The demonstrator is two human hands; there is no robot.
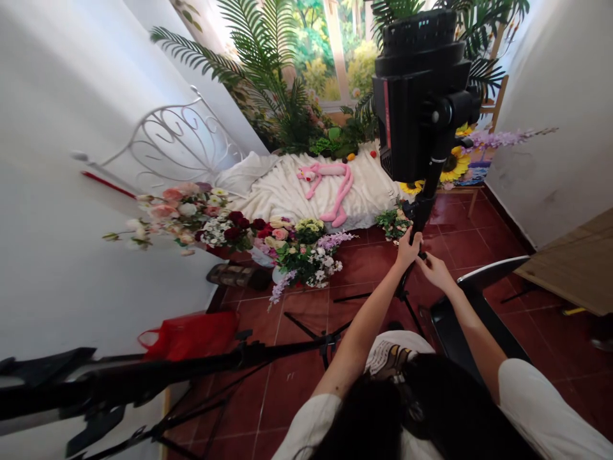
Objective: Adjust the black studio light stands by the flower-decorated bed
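Note:
A black studio light [407, 121] tops a black light stand [423, 214] in front of me, right of the middle. My left hand [408, 248] is wrapped round the stand's pole, below the lamp. Lower and to the right, my right hand [435, 269] has its fingers closed at a small dark part on the pole, which looks like a knob; the fingers partly hide it. The stand's legs spread on the floor below my forearms.
A pink plush toy [330, 182] lies on a cream blanket [278, 191] on a bed. Artificial flowers [297, 252] stand along its front. Another black stand [191, 361] crosses the lower left, near a red bag [191, 335]. A black chair [479, 313] is beside my right arm.

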